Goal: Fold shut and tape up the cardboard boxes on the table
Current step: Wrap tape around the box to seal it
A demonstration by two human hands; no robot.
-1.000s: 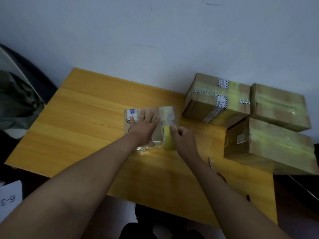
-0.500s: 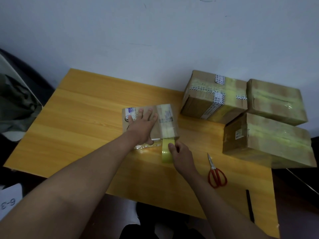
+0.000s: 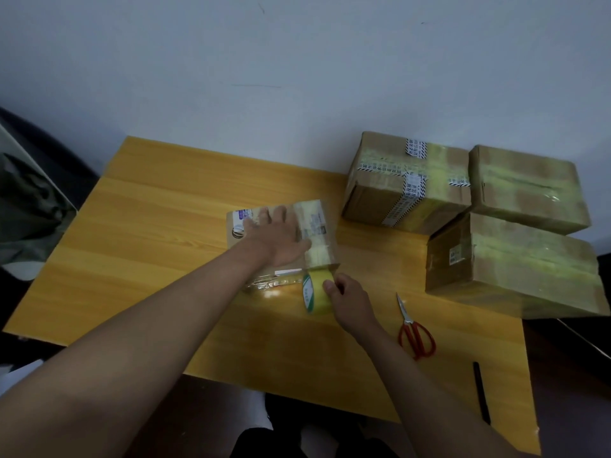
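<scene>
A small cardboard box (image 3: 317,223) with printed labels lies in the middle of the wooden table (image 3: 158,226). My left hand (image 3: 277,236) presses flat on its top, fingers straight. Just in front of the box stands a yellow tape roll (image 3: 315,292), and my right hand (image 3: 347,300) grips it from the right side. A strip of yellowish tape runs from the roll up over the box's near edge onto its top. Three larger boxes sit at the right: one with striped tape (image 3: 406,183), one behind it (image 3: 525,186) and one nearer (image 3: 512,266), all taped.
Red-handled scissors (image 3: 415,328) lie on the table right of my right forearm. A black pen (image 3: 481,391) lies near the front right corner. A white wall stands behind the table. A dark bag or cloth (image 3: 29,206) sits off the table's left side.
My right hand has pulled the tape roll from the box's top down over its near edge toward me. The left hand has stayed pressed on the box.
</scene>
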